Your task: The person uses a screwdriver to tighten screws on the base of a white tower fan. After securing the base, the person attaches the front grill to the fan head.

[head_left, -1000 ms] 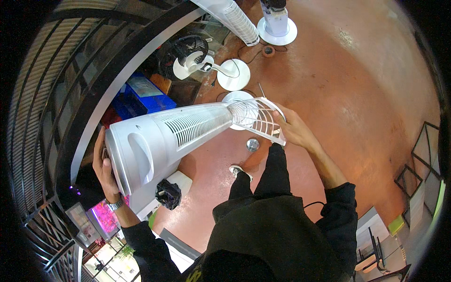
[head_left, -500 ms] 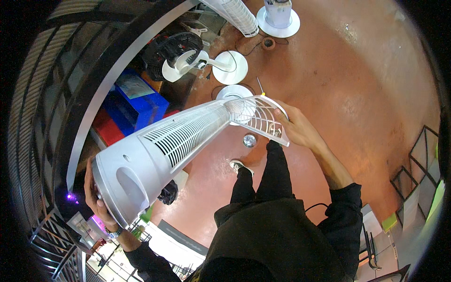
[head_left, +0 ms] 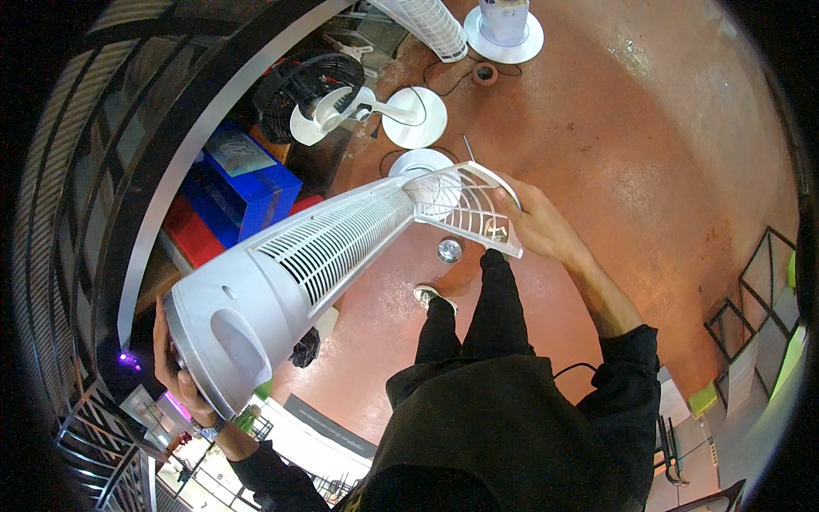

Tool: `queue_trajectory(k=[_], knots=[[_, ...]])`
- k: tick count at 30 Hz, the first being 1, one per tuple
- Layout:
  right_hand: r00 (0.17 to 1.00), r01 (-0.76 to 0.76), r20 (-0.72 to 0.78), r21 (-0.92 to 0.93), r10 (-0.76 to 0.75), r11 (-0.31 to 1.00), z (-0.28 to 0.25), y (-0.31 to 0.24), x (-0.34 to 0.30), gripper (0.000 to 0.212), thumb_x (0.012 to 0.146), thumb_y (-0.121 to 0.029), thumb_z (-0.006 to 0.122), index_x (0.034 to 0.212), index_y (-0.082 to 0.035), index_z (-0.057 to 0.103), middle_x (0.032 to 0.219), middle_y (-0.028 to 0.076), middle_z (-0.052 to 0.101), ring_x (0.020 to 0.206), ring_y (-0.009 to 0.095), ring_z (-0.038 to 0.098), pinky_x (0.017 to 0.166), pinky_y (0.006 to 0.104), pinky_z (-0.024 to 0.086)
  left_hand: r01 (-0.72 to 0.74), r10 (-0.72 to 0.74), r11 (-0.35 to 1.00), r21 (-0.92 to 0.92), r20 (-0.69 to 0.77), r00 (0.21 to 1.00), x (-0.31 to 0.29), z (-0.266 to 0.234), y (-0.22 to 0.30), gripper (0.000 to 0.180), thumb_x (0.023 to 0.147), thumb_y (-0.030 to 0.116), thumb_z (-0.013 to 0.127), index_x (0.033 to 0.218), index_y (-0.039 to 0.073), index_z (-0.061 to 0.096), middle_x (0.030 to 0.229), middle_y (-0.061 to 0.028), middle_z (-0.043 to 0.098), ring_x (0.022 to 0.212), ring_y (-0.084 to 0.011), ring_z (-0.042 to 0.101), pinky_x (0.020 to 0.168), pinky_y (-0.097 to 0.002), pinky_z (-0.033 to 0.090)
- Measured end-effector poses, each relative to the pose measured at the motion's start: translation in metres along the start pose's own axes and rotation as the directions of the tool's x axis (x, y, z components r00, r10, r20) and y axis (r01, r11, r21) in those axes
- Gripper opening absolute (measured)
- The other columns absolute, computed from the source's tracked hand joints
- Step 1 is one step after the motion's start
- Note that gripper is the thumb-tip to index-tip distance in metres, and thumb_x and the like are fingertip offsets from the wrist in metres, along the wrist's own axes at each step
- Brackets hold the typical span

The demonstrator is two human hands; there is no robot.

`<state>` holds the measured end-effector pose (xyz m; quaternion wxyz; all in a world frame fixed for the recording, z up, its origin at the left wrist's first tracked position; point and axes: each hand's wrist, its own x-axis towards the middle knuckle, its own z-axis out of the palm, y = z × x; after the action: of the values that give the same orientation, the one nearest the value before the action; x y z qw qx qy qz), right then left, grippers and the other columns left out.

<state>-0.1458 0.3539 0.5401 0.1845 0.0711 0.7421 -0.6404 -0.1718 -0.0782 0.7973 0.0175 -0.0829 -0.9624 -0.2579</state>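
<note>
A white tower fan body (head_left: 247,294) with a slatted front slants across the view, its wide silver-rimmed end at lower left. My left hand (head_left: 183,388) is closed around that rimmed end, some fingers hidden behind it. At the narrow far end, a curved white grille panel (head_left: 467,205) stands out at an angle from the body; whether it is still joined there I cannot tell. My right hand (head_left: 544,224) grips the panel's outer end. Below it on the floor sits a round white base (head_left: 414,160), partly hidden by the fan body.
Beyond lie a white fan stand on a round base (head_left: 415,128), a black fan (head_left: 294,90) and another slatted white tower (head_left: 433,30). A blue box (head_left: 269,200) stands at left beside a black railing. A small silver round part (head_left: 450,250) rests near my feet.
My hands keep the same grip on the fan body and the panel. The panel's outer end has risen very slightly in view; the background has shifted a little to the left and up.
</note>
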Motion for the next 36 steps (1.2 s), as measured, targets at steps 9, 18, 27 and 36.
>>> queue_trajectory(k=[9, 18, 27, 36], knots=[[0.999, 0.025, 0.036, 0.041, -0.027, 0.999, -0.002, -0.006, 0.022, 0.039, 0.098, -0.027, 0.042, 0.121, 0.001, 0.056, 0.106, 0.022, 0.064, 0.095, 0.032, 0.062, 0.084, 0.0392, 0.045, -0.017, 0.015, 0.998, 0.06, 0.024, 1.0, 0.005, -0.001, 0.009, 0.098, 0.078, 0.074, 0.042, 0.135, -0.007, 0.042, 0.138, -0.0253, 0.043, 0.12, -0.0327, 0.051, 0.097, -0.0449, 0.043], [0.993, 0.007, 0.115, 0.017, -0.009, 1.0, 0.017, -0.01, 0.029, 0.037, 0.098, -0.027, 0.044, 0.126, -0.005, 0.053, 0.11, 0.02, 0.063, 0.099, 0.032, 0.062, 0.088, 0.0394, 0.044, -0.026, 0.03, 0.998, -0.064, 0.051, 0.998, 0.005, -0.002, 0.009, 0.094, 0.081, 0.069, 0.045, 0.134, -0.009, 0.041, 0.139, -0.0264, 0.041, 0.125, -0.0339, 0.045, 0.103, -0.045, 0.037], [0.996, -0.079, 0.047, 0.201, 0.071, 0.976, 0.006, -0.007, 0.002, 0.039, 0.099, -0.03, 0.044, 0.122, -0.001, 0.056, 0.098, 0.008, 0.065, 0.086, 0.014, 0.059, 0.079, 0.0303, 0.047, -0.037, 0.042, 0.993, -0.108, 0.045, 0.998, 0.002, -0.003, 0.007, 0.089, 0.082, 0.066, 0.048, 0.133, -0.007, 0.044, 0.141, -0.0259, 0.039, 0.131, -0.0353, 0.039, 0.109, -0.0431, 0.027], [0.986, 0.073, 0.127, 0.267, -0.11, 0.961, 0.049, -0.05, -0.015, 0.036, 0.092, -0.02, 0.057, 0.122, -0.002, 0.054, 0.095, 0.005, 0.063, 0.072, 0.01, 0.062, 0.059, 0.0252, 0.052, -0.057, 0.057, 0.993, -0.107, -0.004, 0.998, 0.005, -0.003, 0.024, 0.08, 0.079, 0.062, 0.055, 0.129, 0.0, 0.053, 0.138, -0.0215, 0.046, 0.129, -0.0325, 0.042, 0.109, -0.0415, 0.027]])
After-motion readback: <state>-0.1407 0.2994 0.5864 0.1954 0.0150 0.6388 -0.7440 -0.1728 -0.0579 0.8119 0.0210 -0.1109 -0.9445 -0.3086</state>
